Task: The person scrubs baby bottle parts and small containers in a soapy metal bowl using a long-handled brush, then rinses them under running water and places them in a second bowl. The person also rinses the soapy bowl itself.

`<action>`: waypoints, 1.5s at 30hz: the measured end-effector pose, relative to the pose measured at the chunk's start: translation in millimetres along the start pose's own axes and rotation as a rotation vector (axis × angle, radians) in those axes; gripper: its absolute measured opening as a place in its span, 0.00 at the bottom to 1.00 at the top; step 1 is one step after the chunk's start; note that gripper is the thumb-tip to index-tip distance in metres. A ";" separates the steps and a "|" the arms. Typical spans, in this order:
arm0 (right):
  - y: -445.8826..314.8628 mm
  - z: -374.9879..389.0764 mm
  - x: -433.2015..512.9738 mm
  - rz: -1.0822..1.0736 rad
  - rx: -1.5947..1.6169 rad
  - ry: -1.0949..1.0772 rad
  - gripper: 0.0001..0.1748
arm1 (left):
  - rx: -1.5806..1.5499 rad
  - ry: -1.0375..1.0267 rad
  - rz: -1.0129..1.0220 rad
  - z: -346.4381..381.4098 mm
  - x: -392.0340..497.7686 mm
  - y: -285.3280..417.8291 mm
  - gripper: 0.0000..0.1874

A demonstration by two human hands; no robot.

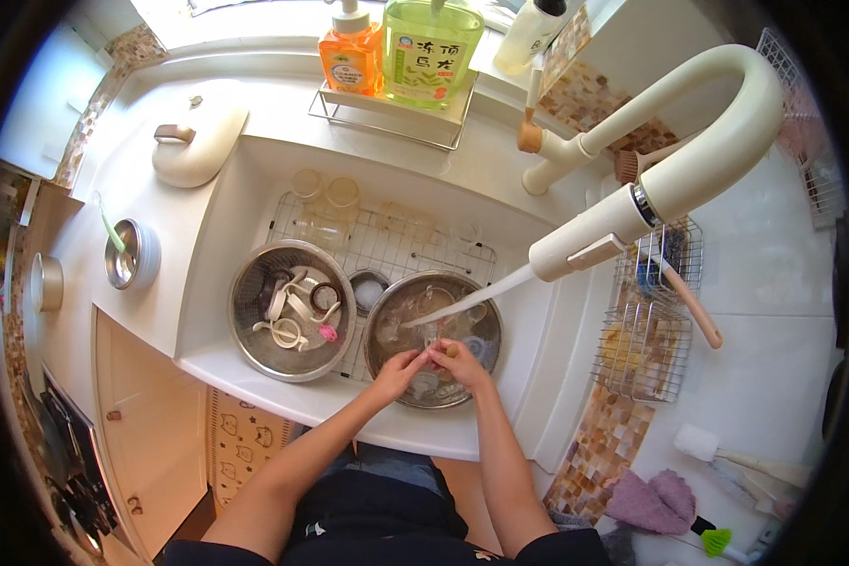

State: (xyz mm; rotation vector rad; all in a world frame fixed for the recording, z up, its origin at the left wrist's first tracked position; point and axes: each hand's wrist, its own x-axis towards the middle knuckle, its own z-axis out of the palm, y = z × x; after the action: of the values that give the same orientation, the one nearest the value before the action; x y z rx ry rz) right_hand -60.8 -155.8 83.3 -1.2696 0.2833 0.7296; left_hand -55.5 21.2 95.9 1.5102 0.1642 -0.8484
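Observation:
Both my hands meet over a metal bowl (pixel 498 318) of water in the white sink. My left hand (pixel 399 373) and my right hand (pixel 460 364) have their fingertips together around a small item that is mostly hidden; something brownish shows by the right fingers. Clear items lie in the water below them. A stream runs into the bowl from the cream pull-down faucet (pixel 587 233). To the left stands a perforated metal colander (pixel 251 283) with white plastic parts with handles, a dark ring and a pink piece (pixel 327 332). A small metal cup (pixel 368 290) sits between the two vessels.
Clear jars (pixel 342 192) stand on a wire rack (pixel 389 262) at the sink's back. Soap bottles (pixel 431 56) are on a shelf behind. Wire baskets (pixel 644 354), a long-handled brush (pixel 690 304) and a purple cloth (pixel 654 502) lie right. A cream lid (pixel 201 134) and metal bowl (pixel 124 255) are left.

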 end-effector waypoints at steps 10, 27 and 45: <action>-25.1 30.6 -34.2 -0.134 0.110 0.206 0.17 | -0.404 0.003 0.153 35.2 23.1 8.8 0.11; 3.4 52.9 -14.4 -0.451 -0.570 0.911 0.20 | -0.546 0.166 0.060 16.3 30.8 47.2 0.10; -113.7 93.4 40.2 -0.866 0.329 0.899 0.17 | -0.280 0.284 0.296 7.5 35.2 28.6 0.06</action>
State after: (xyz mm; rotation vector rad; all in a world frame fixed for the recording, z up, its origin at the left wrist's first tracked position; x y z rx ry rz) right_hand 23.5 -67.8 175.0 -1.1770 0.4981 -0.6394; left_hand -17.0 -3.6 99.0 1.3420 0.2505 -0.3557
